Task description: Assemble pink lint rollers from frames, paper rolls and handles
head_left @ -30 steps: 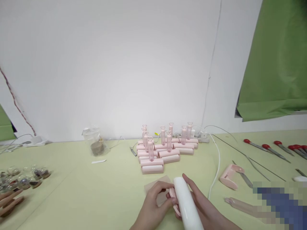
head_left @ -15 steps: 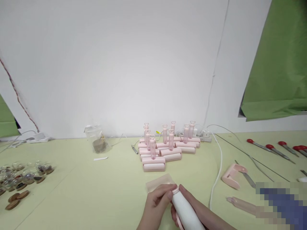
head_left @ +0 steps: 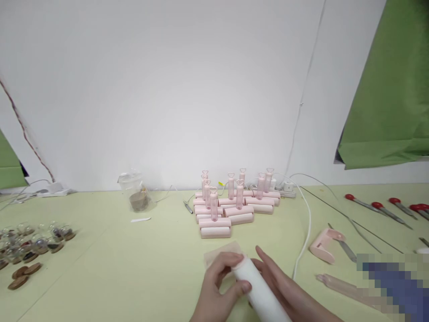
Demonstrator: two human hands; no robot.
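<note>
A white lint roller roll (head_left: pixel 263 290) with a pink rim at its upper end lies tilted between my hands at the bottom of the view. My left hand (head_left: pixel 221 284) grips that end, thumb on the near side and fingers over the rim. Along the roll's right side is my right hand (head_left: pixel 279 281), its fingers partly hidden behind the roll and one digit pointing up. Just beyond my left hand lies a translucent pink cover (head_left: pixel 223 251). Assembled pink lint rollers (head_left: pixel 215 227) with upright clear handles stand in rows farther back.
To the right lie a pink roller housing (head_left: pixel 324 247), a clear pink handle (head_left: pixel 345 286) and red-knobbed tools (head_left: pixel 389 212). A white cable (head_left: pixel 306 232) crosses the table. Small glass domes (head_left: pixel 40 243) and wooden discs (head_left: pixel 25 275) sit at left, a bagged cup (head_left: pixel 137 199) near the wall.
The roll has shifted slightly up and left. My left thumb has moved from the rim down onto the roll's side. My right fingers have come away from the rim.
</note>
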